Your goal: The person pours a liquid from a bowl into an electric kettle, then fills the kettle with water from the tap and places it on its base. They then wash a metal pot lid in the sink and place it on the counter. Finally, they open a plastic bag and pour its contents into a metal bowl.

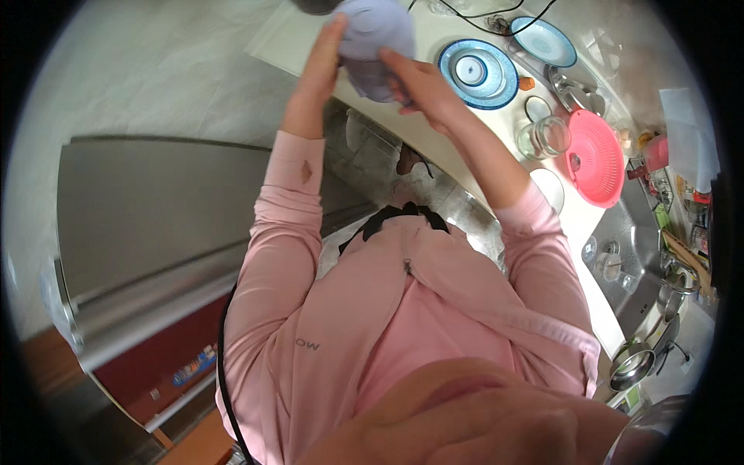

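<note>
Both of my hands hold a lavender rounded vessel [378, 35] near the top of the view, above the far end of the white countertop [447, 151]. Slightly blurred, it might be a bowl or a lidded container; I cannot tell which. My left hand [326, 61] presses along its left side. My right hand [419, 84] grips its lower right side, with the thumb on the surface and the other fingers curled below. To the right of my right hand rests a blue-rimmed plate [446, 87] with smaller blue-and-white dishware [470, 70] on it.
A glass jar [542, 138] stands beside a pink plastic colander [604, 157] near the sink [630, 232], which holds glassware. Another blue-rimmed dish [543, 42] lies at the back by black cables [482, 29]. A metal pan [632, 366] is lower right. A grey cabinet-like appliance [163, 203] stands left.
</note>
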A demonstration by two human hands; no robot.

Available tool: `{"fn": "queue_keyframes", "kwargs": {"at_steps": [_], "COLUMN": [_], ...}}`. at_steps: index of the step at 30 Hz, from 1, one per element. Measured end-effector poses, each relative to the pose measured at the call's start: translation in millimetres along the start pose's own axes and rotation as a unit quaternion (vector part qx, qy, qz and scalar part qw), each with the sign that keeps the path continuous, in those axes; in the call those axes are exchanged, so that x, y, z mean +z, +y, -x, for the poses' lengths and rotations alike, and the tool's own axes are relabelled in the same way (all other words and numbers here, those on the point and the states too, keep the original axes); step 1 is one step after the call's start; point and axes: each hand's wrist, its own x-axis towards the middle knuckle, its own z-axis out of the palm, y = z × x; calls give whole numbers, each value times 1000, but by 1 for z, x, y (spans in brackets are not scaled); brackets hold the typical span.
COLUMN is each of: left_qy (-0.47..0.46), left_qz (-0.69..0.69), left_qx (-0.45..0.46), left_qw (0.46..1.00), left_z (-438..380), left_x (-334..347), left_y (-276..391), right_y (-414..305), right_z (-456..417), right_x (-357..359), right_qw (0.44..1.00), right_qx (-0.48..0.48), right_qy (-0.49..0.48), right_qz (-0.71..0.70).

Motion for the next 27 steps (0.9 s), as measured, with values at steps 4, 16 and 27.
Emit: {"fn": "queue_keyframes", "kwargs": {"at_steps": [4, 16, 27], "left_qy": [29, 20, 55], "left_qz": [19, 120, 124], "left_qx": [-9, -21, -63], "left_qw": [999, 992, 989], "left_z": [-59, -166, -211], "left_x": [-69, -135, -152], "left_y": [-28, -72, -83], "right_y": [18, 28, 20], "right_z": [-89, -224, -250], "right_x": [38, 55, 27], "right_qw": [1000, 996, 1000], "right_qx": [-12, -39, -2], "right_qy": [-25, 0, -29], "right_qz": [8, 77, 10]}}
